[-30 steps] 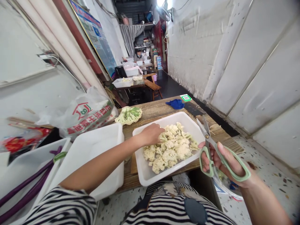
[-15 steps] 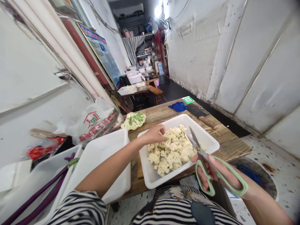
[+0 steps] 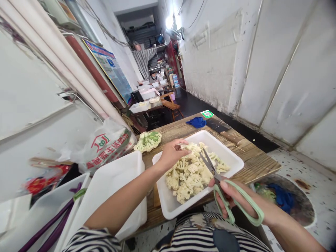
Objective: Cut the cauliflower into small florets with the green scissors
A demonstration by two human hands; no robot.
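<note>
As the right hand (image 3: 232,190), grip wrapped round green-handled steel scissors (image 3: 214,172), swings inward, parted blades (image 3: 209,160) now reach over cream cauliflower florets (image 3: 190,180) in the white rectangular plastic tray (image 3: 228,150), nearer the left hand (image 3: 172,154), its hold unclear.

scissor blades (image 3: 209,163): metal | handles (image 3: 249,197): plastic | tray (image 3: 236,163): smooth plastic | tabletop (image 3: 258,160): grained wood | blue bundle (image 3: 196,122): perhaps cloth

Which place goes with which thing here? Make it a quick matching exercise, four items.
1. scissors
2. cauliflower florets
3. knife
4. purple vegetables

A. in the far-left tub
B. directly on the wooden tabletop
C. in the right hand
D. in the tray below the left hand

Pairs: 1-C, 2-D, 3-B, 4-A
</note>
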